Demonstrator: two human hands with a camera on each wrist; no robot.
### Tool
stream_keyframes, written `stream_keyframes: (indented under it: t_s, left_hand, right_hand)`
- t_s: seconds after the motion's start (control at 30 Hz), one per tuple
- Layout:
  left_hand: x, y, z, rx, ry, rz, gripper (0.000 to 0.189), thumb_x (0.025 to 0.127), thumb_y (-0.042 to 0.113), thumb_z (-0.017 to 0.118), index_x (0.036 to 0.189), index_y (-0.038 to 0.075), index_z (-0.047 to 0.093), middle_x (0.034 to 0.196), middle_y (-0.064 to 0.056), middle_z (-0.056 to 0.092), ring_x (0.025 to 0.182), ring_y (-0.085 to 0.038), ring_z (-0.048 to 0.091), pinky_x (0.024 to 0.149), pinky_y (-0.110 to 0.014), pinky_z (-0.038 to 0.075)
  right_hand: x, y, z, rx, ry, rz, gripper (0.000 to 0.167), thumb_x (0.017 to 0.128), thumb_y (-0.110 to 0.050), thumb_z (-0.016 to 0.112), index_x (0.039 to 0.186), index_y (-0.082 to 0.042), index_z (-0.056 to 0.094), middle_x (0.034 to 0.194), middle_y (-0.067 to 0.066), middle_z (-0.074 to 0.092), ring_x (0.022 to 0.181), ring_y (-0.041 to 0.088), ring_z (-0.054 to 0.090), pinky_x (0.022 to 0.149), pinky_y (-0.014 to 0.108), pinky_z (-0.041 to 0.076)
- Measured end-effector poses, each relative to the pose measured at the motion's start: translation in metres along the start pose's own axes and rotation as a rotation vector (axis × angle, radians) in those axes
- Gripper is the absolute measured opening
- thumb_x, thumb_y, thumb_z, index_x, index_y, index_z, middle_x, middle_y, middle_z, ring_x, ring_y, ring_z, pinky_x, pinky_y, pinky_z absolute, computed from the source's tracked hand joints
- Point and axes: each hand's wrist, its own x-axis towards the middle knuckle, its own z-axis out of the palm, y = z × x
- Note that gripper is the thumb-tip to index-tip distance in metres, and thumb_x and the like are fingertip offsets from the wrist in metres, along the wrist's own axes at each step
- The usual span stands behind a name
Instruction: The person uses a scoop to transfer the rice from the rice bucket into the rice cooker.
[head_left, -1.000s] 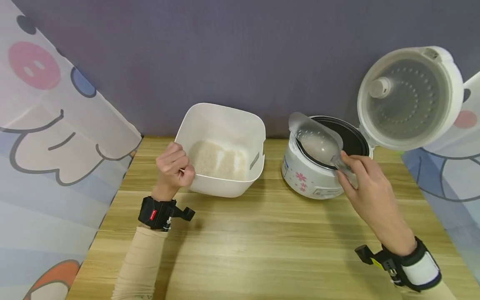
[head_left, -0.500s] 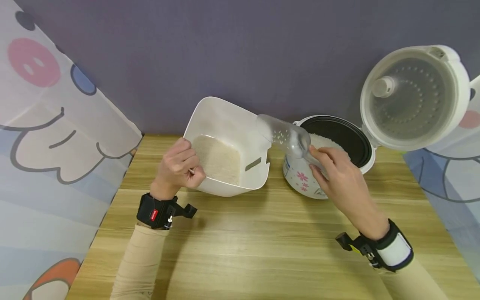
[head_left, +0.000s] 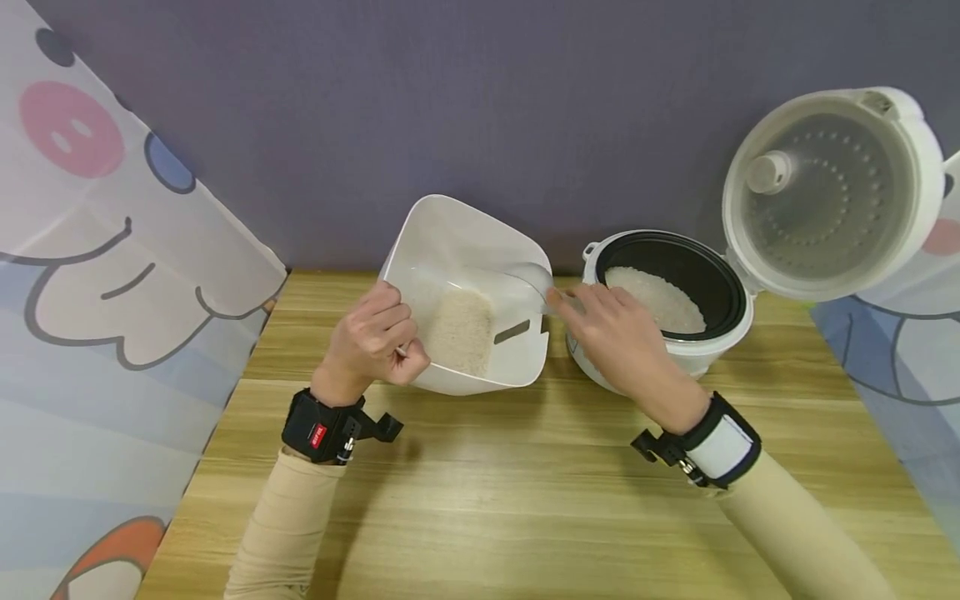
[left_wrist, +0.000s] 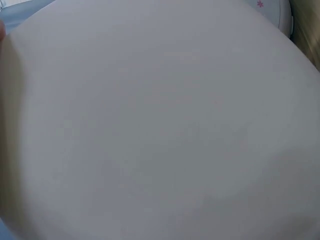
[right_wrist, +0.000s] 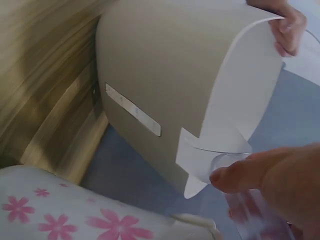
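Note:
My left hand [head_left: 377, 337] grips the near left rim of a white plastic bin [head_left: 517, 367], which leans to the right with uncooked rice [head_left: 463, 329] on its floor. In the right wrist view, the bin's outer wall [right_wrist: 160, 60] shows its slot and notched rim. My right hand [head_left: 618, 342] pinches the handle of a clear scoop [head_left: 528, 275], whose bowl reaches over the rim into the bin. How much the scoop holds cannot be seen. Beside that hand stands a white rice cooker [head_left: 705, 354] with white rice [head_left: 656, 298] in its dark pot. The left wrist view is filled by bin wall [left_wrist: 160, 120].
The cooker's lid [head_left: 832, 196] stands raised at the right. A grey wall [head_left: 480, 108] rises behind the wooden table [head_left: 480, 500]. Cartoon-printed sheets [head_left: 67, 267] cover both sides.
My right hand has carried the scoop left from over the cooker pot into the bin. My left hand has shifted right, tilting the bin further, and the rice in it has slid.

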Motion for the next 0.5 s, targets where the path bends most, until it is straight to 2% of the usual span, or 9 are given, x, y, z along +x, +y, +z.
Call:
stream_keyframes:
  t_s: [0.1,0.2,0.4,0.5]
  left_hand:
    - [-0.001,0.001,-0.001,0.001,0.001,-0.013,0.016,0.059,0.009,0.038,0.054,0.013,0.023,0.05,0.0,0.021,0.051,-0.017,0.024,0.054,-0.031,0.028]
    - [-0.002,0.002,-0.002,-0.006,0.0,-0.013,0.016,0.059,0.009,0.038,0.054,0.013,0.023,0.05,0.0,0.02,0.05,-0.017,0.023,0.054,-0.031,0.028]
    - [-0.002,0.004,-0.002,-0.018,0.012,-0.009,0.017,0.059,0.009,0.039,0.055,0.012,0.023,0.051,0.0,0.019,0.051,-0.018,0.023,0.054,-0.032,0.028]
    - [-0.002,0.005,-0.002,-0.022,0.014,-0.004,0.017,0.06,0.009,0.039,0.055,0.012,0.023,0.052,0.0,0.02,0.051,-0.018,0.024,0.054,-0.032,0.028]
  right_hand:
    - [0.011,-0.002,0.004,-0.069,-0.029,-0.051,0.044,0.09,0.01,0.059,0.13,-0.006,0.065,0.108,0.017,0.066,0.092,0.034,0.067,0.074,0.04,0.051]
    - [0.019,-0.005,0.007,-0.127,-0.036,-0.099,0.043,0.089,0.011,0.058,0.128,-0.006,0.066,0.105,0.016,0.064,0.09,0.033,0.066,0.075,0.039,0.049]
    - [0.035,-0.01,0.019,-0.268,0.027,-0.143,0.031,0.097,0.006,0.051,0.118,-0.005,0.071,0.091,0.014,0.062,0.075,0.029,0.06,0.068,0.035,0.043]
    - [0.042,-0.011,0.027,-0.292,0.051,-0.144,0.03,0.098,0.003,0.049,0.114,-0.005,0.073,0.091,0.014,0.063,0.075,0.029,0.062,0.069,0.035,0.044]
